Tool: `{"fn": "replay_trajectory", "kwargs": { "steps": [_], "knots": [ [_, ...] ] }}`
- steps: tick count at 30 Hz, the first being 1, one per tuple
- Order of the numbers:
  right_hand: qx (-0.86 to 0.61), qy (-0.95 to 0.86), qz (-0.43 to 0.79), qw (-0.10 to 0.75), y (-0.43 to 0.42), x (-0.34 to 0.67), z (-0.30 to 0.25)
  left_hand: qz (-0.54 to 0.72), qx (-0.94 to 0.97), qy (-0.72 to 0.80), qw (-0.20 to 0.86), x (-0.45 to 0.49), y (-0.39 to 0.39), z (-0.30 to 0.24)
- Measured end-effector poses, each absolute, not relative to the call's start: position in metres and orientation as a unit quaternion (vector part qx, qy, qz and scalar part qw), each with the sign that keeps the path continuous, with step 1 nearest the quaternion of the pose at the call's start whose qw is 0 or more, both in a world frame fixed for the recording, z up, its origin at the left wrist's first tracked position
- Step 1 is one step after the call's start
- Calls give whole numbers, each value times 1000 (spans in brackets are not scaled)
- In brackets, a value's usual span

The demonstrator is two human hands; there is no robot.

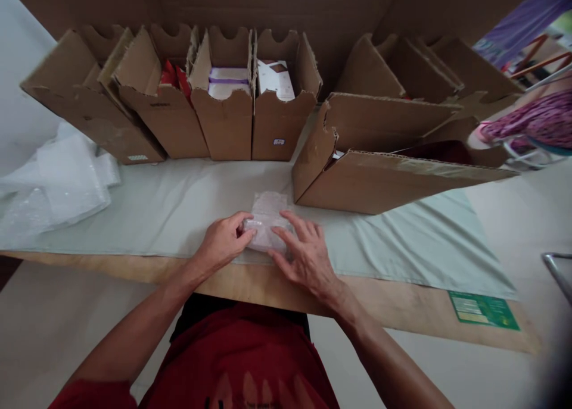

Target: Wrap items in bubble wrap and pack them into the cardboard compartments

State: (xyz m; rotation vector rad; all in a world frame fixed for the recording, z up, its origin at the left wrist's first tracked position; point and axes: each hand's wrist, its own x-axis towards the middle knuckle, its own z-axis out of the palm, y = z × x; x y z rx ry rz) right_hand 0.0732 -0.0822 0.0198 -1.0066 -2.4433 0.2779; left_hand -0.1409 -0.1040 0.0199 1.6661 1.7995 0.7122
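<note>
A small folded piece of bubble wrap lies on the pale green cloth near the table's front edge. One flap of it sticks out toward the back. What, if anything, is inside the wrap cannot be made out. My left hand pinches its left side between thumb and fingers. On the right side, my right hand rests with its fingers spread, the tips touching the wrap's surface. A larger heap of loose bubble wrap sits at the left of the table.
Upright cardboard bins stand along the back, one holding red items, another purple-edged boxes, another a white box. A cardboard bin juts forward at right. The wooden table edge runs before me, with a green card.
</note>
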Motion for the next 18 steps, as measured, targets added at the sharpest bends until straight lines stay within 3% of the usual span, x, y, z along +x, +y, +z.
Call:
{"fn": "replay_trajectory", "kwargs": {
  "steps": [3,5,7,10,13,15,18],
  "knots": [
    [-315,-927,88,184,-82,70,15,279,612,696,250,-138,-100,20],
    [-321,-922,100,190,-78,69,10,352,565,704,248,-136,-107,20],
    [-357,-894,142,232,-74,68,8,443,477,692,310,-133,-119,21],
    [-417,-823,246,296,-75,68,15,533,321,612,488,-124,-138,24],
    [-414,-776,371,298,-88,66,27,567,231,497,614,-110,-143,26],
    [-400,-756,436,279,-97,68,35,587,199,463,634,-103,-142,25],
    [-418,-740,425,311,-102,82,42,607,200,471,608,-99,-140,24]
  ]
}}
